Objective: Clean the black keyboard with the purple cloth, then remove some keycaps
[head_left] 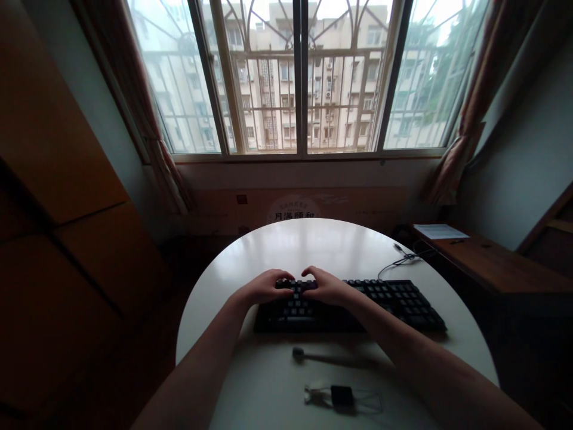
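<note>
On the white table [212,286]: the keyboard [412,298] lies flat with its long side to the person, maybe so the keys [293,311] are easy to get at.
Left hand [264,288]: open, with thumb and finger bent and a gap between, over the keyboard's left part.
Right hand [329,288]: just beside it, open and curved too; I can't tell if the tips touch.
Cord [405,257]: bunched behind the keyboard, likely to keep it out of the way.
Brush [298,353], wire tool [342,396]: both lie on the near side, perhaps to be close by.
</note>
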A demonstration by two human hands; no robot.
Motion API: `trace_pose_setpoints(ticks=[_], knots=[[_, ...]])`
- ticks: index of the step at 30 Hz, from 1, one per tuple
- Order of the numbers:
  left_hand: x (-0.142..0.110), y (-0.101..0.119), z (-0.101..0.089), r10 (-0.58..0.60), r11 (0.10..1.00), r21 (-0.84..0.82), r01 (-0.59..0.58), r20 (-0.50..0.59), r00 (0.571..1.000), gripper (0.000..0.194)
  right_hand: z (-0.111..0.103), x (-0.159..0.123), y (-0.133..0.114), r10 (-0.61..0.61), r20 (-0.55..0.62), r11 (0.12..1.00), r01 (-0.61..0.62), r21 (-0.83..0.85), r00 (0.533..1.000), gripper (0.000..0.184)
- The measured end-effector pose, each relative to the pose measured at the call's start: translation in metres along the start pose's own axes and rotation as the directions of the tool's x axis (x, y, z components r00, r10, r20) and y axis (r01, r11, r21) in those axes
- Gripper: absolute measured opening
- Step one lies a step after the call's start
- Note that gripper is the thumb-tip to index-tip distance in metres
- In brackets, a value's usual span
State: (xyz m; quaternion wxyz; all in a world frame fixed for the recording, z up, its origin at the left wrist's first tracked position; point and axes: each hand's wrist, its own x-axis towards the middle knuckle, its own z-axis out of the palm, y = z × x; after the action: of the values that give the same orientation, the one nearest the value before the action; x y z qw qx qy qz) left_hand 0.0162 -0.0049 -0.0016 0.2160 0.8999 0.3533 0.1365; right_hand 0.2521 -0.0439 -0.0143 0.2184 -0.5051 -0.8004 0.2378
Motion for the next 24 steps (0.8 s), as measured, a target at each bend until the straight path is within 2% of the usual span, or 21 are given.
trace_pose_setpoints(ticks=[4, 8, 11, 15, 18, 20, 24], knots=[[0.001, 0.002, -0.001, -0.047, 0.998, -0.035, 0.046, -0.029, 0.998, 0.043, -0.008, -0.006, -0.004, -0.091, -0.048, 0.996, 0.09, -0.03, 0.995, 0.033], [0.003, 0.003, -0.001, -0.087, 0.996, -0.039, 0.084, -0.077, 0.993, 0.044, -0.02, -0.011, -0.011, -0.152, -0.03, 0.986, 0.149, -0.076, 0.988, 0.008], [0.003, 0.002, -0.002, -0.093, 0.996, -0.022, 0.091, -0.124, 0.988, 0.043, -0.038, -0.018, -0.019, -0.155, -0.03, 0.987, 0.154, -0.044, 0.987, 0.006], [0.004, 0.0, -0.003, -0.095, 0.995, -0.004, 0.096, -0.164, 0.982, 0.042, -0.059, -0.027, -0.026, -0.162, -0.121, 0.954, 0.187, 0.234, 0.979, 0.016], [0.006, -0.004, -0.002, -0.104, 0.994, 0.001, 0.106, -0.184, 0.977, 0.044, -0.054, -0.033, -0.021, -0.166, -0.122, 0.919, 0.199, 0.34, 0.979, 0.019], [0.007, -0.007, 0.0, -0.104, 0.994, 0.004, 0.107, -0.194, 0.976, 0.045, -0.042, -0.037, -0.013, -0.162, -0.14, 0.925, 0.2, 0.323, 0.977, 0.017], [0.009, -0.009, 0.002, -0.089, 0.995, 0.019, 0.094, -0.197, 0.976, 0.045, -0.018, -0.041, 0.006, -0.197, -0.267, 0.978, 0.21, 0.021, 0.943, 0.009]])
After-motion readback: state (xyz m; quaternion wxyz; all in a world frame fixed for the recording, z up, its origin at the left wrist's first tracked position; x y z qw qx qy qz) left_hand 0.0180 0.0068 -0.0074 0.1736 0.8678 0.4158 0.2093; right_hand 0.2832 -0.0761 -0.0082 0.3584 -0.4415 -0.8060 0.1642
